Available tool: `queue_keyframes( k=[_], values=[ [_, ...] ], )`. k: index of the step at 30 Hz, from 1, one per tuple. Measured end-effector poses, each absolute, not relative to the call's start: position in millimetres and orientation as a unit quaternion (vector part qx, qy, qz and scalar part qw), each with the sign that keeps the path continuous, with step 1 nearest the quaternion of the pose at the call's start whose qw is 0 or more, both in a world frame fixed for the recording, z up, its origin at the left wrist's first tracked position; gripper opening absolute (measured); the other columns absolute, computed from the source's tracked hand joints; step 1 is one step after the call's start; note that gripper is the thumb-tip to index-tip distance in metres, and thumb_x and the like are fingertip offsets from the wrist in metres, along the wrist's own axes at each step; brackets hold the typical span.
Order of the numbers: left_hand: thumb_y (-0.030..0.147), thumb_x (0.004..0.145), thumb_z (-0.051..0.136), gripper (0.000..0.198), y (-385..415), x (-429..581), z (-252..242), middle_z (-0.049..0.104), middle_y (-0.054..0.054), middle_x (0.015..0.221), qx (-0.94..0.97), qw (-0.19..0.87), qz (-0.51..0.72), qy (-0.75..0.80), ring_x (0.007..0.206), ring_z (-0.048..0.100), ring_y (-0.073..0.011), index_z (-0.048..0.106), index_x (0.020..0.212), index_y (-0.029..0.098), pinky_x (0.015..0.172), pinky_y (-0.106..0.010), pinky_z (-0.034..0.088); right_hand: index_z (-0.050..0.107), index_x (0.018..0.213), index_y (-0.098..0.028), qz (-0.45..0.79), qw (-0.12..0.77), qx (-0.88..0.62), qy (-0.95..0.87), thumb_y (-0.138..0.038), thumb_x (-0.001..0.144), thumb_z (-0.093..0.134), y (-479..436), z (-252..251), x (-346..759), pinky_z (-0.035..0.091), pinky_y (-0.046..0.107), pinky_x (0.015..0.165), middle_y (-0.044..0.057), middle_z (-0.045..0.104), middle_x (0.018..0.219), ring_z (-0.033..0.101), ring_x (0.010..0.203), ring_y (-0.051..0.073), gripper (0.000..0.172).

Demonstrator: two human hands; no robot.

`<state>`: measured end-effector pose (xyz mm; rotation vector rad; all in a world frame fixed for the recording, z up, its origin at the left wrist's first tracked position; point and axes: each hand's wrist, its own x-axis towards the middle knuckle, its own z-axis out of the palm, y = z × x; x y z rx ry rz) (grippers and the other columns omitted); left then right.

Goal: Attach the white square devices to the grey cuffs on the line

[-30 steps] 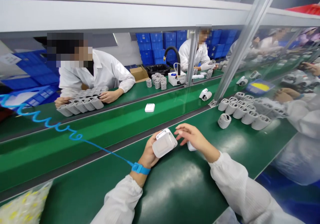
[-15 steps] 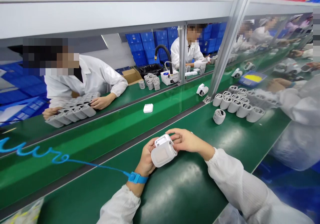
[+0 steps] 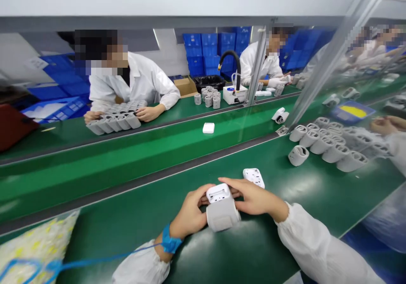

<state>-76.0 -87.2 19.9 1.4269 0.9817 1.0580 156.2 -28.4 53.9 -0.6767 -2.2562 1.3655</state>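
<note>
A white wrist blood pressure monitor (image 3: 223, 212) with its grey cuff rolled up is held between both hands, just above the green bench. My left hand (image 3: 192, 210), with a blue strap (image 3: 171, 238) on its wrist, closes on the left side of it. My right hand (image 3: 250, 195) grips the right side, its fingers partly hidden behind the housing. Just beyond my right hand a white plastic housing part (image 3: 253, 177) lies on the bench, partly covered by the hand.
Rows of rolled grey cuffs (image 3: 330, 146) stand at the right, with a single one (image 3: 298, 155) in front. On the green conveyor (image 3: 152, 146) lies a white part (image 3: 208, 128). A bag (image 3: 41, 241) of yellow-white pieces sits front left. Co-workers sit opposite; a metal post (image 3: 330, 59) rises at right.
The view has swung left and tilted. Both hands still hold the monitor, now turned more upright and level. The housing part behind my right hand shows more, and the bag is more in view.
</note>
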Motion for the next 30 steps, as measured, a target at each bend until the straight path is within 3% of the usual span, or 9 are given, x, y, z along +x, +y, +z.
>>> queue_keyframes(
  k=[7, 11, 16, 18, 23, 25, 30],
  values=[
    [0.02, 0.077, 0.072, 0.045, -96.3, -90.4, 26.6, 0.073, -0.007, 0.103, 0.666, 0.469, 0.399, 0.422, 0.087, 0.072, -0.0242, 0.063, 0.121, 0.023, 0.078, -0.032, 0.059, 0.024, 0.157, -0.027, 0.363, 0.155, -0.23, -0.889, -0.013, 0.086, 0.056, -36.0, 49.2, 146.1, 0.053, 0.042, 0.097, 0.011, 0.056, 0.142, 0.062, 0.12, 0.028, 0.078],
    [0.019, 0.079, 0.066, 0.036, -96.4, -92.8, 27.5, 0.071, -0.006, 0.096, 0.676, 0.457, 0.394, 0.423, 0.081, 0.069, -0.0213, 0.065, 0.115, 0.022, 0.073, -0.029, 0.056, 0.025, 0.155, -0.024, 0.339, 0.207, -0.217, -0.892, -0.015, 0.088, 0.053, -40.3, 28.3, 138.4, 0.047, 0.045, 0.105, 0.013, 0.049, 0.148, 0.054, 0.13, 0.029, 0.073],
    [0.017, 0.074, 0.067, 0.036, -96.4, -94.2, 18.6, 0.068, -0.003, 0.084, 0.708, 0.36, 0.41, 0.448, 0.072, 0.062, -0.0182, 0.065, 0.11, 0.023, 0.068, -0.027, 0.052, 0.03, 0.152, -0.025, 0.345, 0.259, -0.23, -0.872, -0.012, 0.082, 0.053, -43.5, 13.1, 129.3, 0.05, 0.044, 0.101, 0.012, 0.054, 0.143, 0.059, 0.123, 0.029, 0.075],
    [0.016, 0.073, 0.069, 0.04, -95.1, -94.4, 15.7, 0.069, -0.005, 0.088, 0.699, 0.365, 0.417, 0.452, 0.075, 0.064, -0.0194, 0.065, 0.112, 0.022, 0.07, -0.028, 0.052, 0.034, 0.15, -0.026, 0.362, 0.261, -0.238, -0.862, -0.012, 0.083, 0.054, -42.1, 14.2, 127.4, 0.05, 0.045, 0.102, 0.011, 0.056, 0.141, 0.059, 0.122, 0.028, 0.072],
    [0.019, 0.077, 0.07, 0.048, -88.6, -96.2, 14.2, 0.071, -0.01, 0.114, 0.619, 0.496, 0.439, 0.422, 0.097, 0.07, -0.0251, 0.062, 0.125, 0.021, 0.085, -0.034, 0.057, 0.044, 0.144, -0.027, 0.509, 0.238, -0.27, -0.782, -0.022, 0.091, 0.058, -33.9, 17.6, 126.5, 0.051, 0.042, 0.102, 0.009, 0.058, 0.139, 0.063, 0.119, 0.025, 0.055],
    [0.019, 0.077, 0.071, 0.05, -87.7, -97.2, 15.4, 0.07, -0.011, 0.118, 0.622, 0.507, 0.432, 0.412, 0.102, 0.07, -0.026, 0.061, 0.126, 0.021, 0.089, -0.037, 0.056, 0.045, 0.144, -0.026, 0.548, 0.232, -0.267, -0.758, -0.026, 0.09, 0.062, -31.7, 17.3, 127.4, 0.051, 0.043, 0.103, 0.009, 0.058, 0.14, 0.062, 0.12, 0.025, 0.057],
    [0.013, 0.079, 0.065, 0.051, -92.9, -93.7, 19.8, 0.071, -0.009, 0.116, 0.667, 0.463, 0.42, 0.405, 0.103, 0.07, -0.0259, 0.06, 0.129, 0.022, 0.09, -0.037, 0.056, 0.039, 0.149, -0.026, 0.479, 0.218, -0.247, -0.814, -0.02, 0.089, 0.06, -32.0, 16.8, 131.6, 0.049, 0.045, 0.105, 0.011, 0.053, 0.145, 0.06, 0.123, 0.025, 0.063]
  ],
)
